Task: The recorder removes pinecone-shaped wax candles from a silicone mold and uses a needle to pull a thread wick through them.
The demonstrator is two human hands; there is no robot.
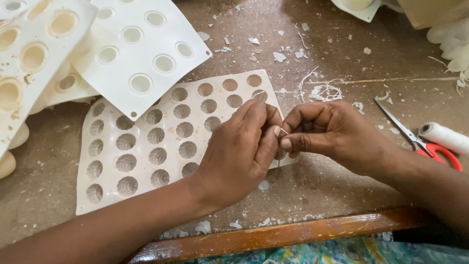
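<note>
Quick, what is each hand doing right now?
Left hand: closed, fingertips pinching a thin white thread above the mould.
Right hand: closed, pinching the same thread.

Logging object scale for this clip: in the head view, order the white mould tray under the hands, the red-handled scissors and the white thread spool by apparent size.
1. White mould tray, clearly largest.
2. Red-handled scissors.
3. White thread spool, partly cut off by the frame edge, so its place below the scissors is unsure.

Matt rubbery mould, worn wooden table, red-handled metal scissors.
</note>
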